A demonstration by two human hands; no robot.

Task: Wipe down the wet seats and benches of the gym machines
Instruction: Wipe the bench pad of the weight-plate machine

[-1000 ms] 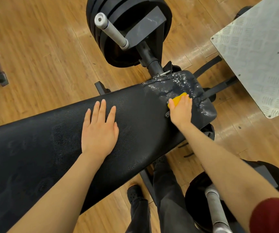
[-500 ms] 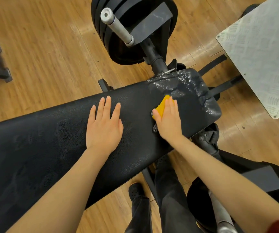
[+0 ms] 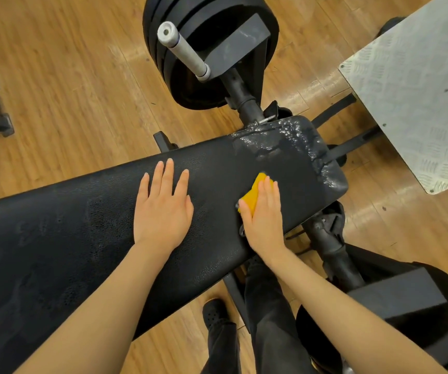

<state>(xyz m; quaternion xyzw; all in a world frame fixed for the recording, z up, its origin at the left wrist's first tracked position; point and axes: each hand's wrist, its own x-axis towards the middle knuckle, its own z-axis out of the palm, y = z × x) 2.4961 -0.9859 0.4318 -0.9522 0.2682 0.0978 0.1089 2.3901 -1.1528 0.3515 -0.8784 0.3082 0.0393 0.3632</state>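
Back toward the left hand (image 3: 162, 209) came the right hand (image 3: 264, 217), pressing yellow cloth (image 3: 254, 195); bench (image 3: 82, 225) end seemingly wet.

Bare bench pad (image 3: 55, 238) lies open leftward; weight plates (image 3: 190, 49) and bar sleeve (image 3: 182, 49) crowd its far edge.

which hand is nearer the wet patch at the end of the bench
Right. The right hand, pressing a yellow cloth, lies just below the glistening wet patch; the left hand rests flat farther along the black padded bench.
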